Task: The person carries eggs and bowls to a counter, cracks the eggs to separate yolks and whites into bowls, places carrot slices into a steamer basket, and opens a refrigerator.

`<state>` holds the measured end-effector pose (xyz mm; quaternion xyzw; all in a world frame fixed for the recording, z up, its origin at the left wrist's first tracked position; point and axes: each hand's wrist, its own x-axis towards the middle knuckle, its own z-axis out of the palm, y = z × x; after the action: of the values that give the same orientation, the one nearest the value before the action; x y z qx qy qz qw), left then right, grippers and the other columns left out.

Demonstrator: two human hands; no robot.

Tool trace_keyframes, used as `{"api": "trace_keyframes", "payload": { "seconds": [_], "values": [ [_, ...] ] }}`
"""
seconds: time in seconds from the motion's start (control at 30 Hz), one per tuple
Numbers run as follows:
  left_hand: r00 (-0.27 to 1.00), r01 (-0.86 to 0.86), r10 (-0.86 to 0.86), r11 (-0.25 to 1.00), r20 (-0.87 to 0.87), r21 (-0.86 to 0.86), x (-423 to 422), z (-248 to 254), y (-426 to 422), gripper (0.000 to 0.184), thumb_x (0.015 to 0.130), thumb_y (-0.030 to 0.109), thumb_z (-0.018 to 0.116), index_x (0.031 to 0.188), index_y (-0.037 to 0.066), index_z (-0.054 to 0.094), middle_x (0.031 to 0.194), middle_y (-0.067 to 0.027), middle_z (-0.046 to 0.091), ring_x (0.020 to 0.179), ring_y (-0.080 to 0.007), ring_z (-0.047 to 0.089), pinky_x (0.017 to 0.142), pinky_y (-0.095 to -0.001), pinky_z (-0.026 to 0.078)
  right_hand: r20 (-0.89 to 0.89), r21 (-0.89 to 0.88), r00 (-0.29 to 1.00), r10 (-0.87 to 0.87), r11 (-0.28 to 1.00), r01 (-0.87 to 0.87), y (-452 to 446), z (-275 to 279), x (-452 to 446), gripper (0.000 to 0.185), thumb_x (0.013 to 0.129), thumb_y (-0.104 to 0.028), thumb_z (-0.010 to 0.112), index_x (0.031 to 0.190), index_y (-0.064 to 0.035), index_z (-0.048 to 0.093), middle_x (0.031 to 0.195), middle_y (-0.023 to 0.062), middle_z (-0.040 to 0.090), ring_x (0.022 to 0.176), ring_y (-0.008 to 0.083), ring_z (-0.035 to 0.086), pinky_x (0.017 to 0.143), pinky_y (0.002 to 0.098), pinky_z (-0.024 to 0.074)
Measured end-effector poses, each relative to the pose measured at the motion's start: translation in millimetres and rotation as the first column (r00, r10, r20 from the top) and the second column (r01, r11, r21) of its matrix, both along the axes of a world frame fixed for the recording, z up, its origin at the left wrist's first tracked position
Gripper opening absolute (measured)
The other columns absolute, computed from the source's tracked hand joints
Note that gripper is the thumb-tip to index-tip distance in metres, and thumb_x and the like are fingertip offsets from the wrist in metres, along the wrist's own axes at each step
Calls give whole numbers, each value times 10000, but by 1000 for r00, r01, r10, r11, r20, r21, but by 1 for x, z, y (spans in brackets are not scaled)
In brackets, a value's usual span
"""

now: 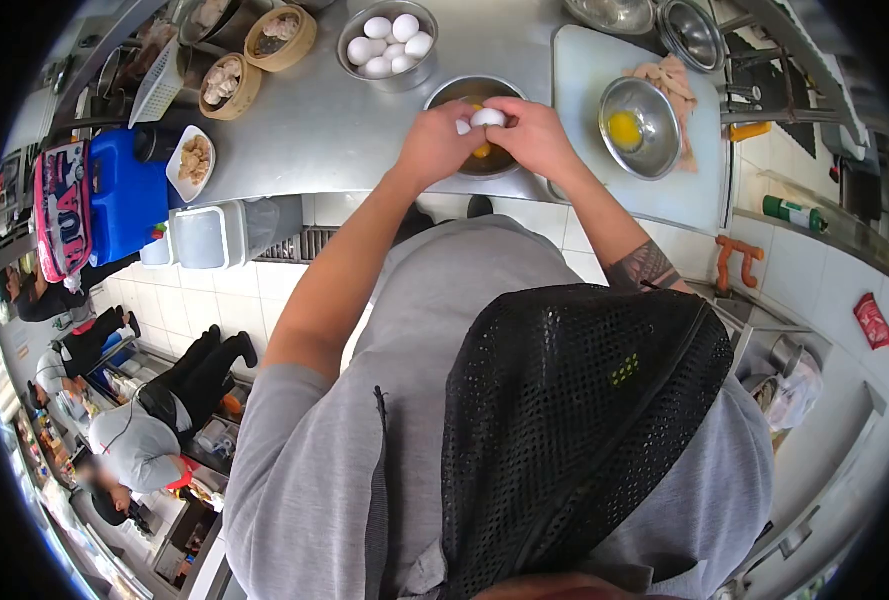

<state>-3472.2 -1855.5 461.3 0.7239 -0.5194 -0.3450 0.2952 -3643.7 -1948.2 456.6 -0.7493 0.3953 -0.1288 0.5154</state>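
Observation:
My left hand (439, 142) and my right hand (533, 136) meet above a metal bowl (455, 88). Between their fingertips is a white egg (488, 118), its shell apparently split, with a white piece showing near the left fingers. Orange-yellow yolk (482, 151) shows below the fingers, inside the bowl; the fingers hide part of the egg and bowl. Just behind stands a metal bowl (346, 58) filled with several whole white eggs (395, 42). To the right, a steel bowl (667, 150) containing yellow yolk (625, 128) rests on a white cutting board (580, 75).
Bamboo steamers (310, 45) and a white dish of food (193, 160) stand on the left of the steel counter (295, 150). A crumpled cloth (677, 85) lies by the yolk bowl. Metal bowls (690, 35) sit at back right. Co-workers (140, 440) are at lower left.

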Motion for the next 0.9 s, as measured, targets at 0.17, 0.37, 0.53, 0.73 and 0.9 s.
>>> {"api": "trace_keyframes", "payload": {
  "seconds": [0.17, 0.37, 0.53, 0.73, 0.9],
  "values": [
    [1000, 21, -20, 995, 9, -101, 1, -18, -1, 340, 876, 230, 747, 1150, 31, 709, 1041, -162, 751, 932, -323, 723, 837, -392, 562, -52, -131, 998, -27, 991, 20, 6, -3, 3, 419, 850, -197, 710, 1242, -48, 705, 1112, 183, 742, 1008, 352, 712, 900, 396, 558],
    [894, 220, -124, 958, 430, -181, 10, -22, 0, 373, 872, 214, 734, 1211, 66, 692, 1095, -145, 739, 970, -350, 703, 853, -418, 574, -47, -430, 998, 52, 900, -68, 3, -13, -4, 382, 855, -112, 666, 1234, -83, 701, 1203, 150, 678, 1065, 357, 672, 931, 435, 550],
    [776, 290, -101, 934, 623, -210, 25, -17, -9, 412, 881, 208, 720, 1270, 84, 670, 1117, -127, 732, 1006, -345, 687, 855, -423, 568, -82, -618, 994, -77, 786, 11, -4, 2, -7, 396, 850, -78, 712, 1244, -103, 688, 1170, 89, 690, 998, 284, 694, 876, 391, 571],
    [985, -127, 114, 987, -128, -99, 15, 11, -9, 575, 852, 252, 783, 1375, 68, 633, 1166, -104, 738, 1044, -240, 703, 906, -354, 552, 306, 159, 893, -331, 942, 295, 3, 6, 8, 438, 895, -223, 809, 1265, -41, 663, 1121, 96, 748, 928, 156, 700, 817, 305, 573],
    [949, -131, 87, 983, -302, -129, 23, 24, 28, 634, 850, 258, 825, 1423, 81, 619, 1157, -73, 747, 1099, -175, 671, 993, -339, 509, 414, 380, 863, -291, 916, 126, 32, 19, 33, 427, 911, -187, 801, 1271, -1, 663, 1149, 105, 727, 951, 153, 702, 809, 279, 577]
  ]
}}
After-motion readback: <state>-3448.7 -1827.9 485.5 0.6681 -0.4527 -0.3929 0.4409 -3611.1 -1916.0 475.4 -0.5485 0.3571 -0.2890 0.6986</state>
